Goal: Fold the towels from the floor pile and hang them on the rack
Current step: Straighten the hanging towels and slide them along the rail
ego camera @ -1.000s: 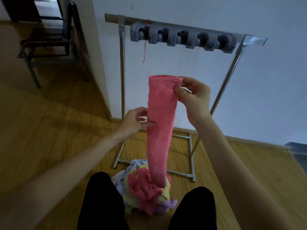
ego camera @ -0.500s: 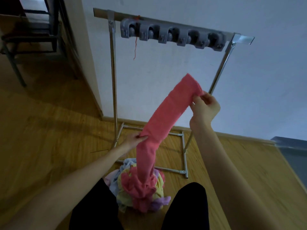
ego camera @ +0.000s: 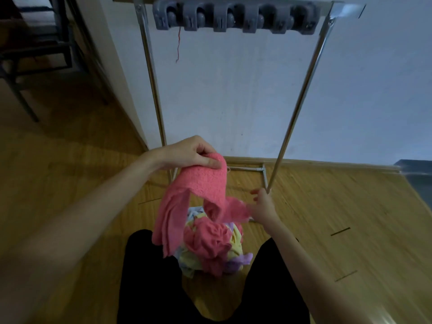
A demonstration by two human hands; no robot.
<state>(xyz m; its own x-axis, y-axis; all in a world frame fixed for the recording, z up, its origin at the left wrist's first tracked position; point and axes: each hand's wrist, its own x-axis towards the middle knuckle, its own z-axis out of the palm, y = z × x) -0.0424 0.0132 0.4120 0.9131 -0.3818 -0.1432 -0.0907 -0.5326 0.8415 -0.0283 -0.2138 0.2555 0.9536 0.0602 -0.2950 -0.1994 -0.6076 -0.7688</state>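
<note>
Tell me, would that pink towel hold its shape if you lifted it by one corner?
Probably not. The pink towel droops over the left hand and hangs in loose folds, so it looks floppy. It seems light, since a few fingers carry it. Its fuzzy surface suggests that it won't slip easily.

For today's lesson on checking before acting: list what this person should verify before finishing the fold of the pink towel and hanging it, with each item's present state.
1. Left hand grips the pink towel at its top fold: ok.
2. Right hand has the towel's loose end: cannot tell, blurred.
3. Towel clear of the floor pile: cannot tell; its hanging edges overlap the pile in view.
4. Fold neat: not ok, layers hang unevenly.
5. Rack clips free: ok, only a red thread hangs there.
</note>
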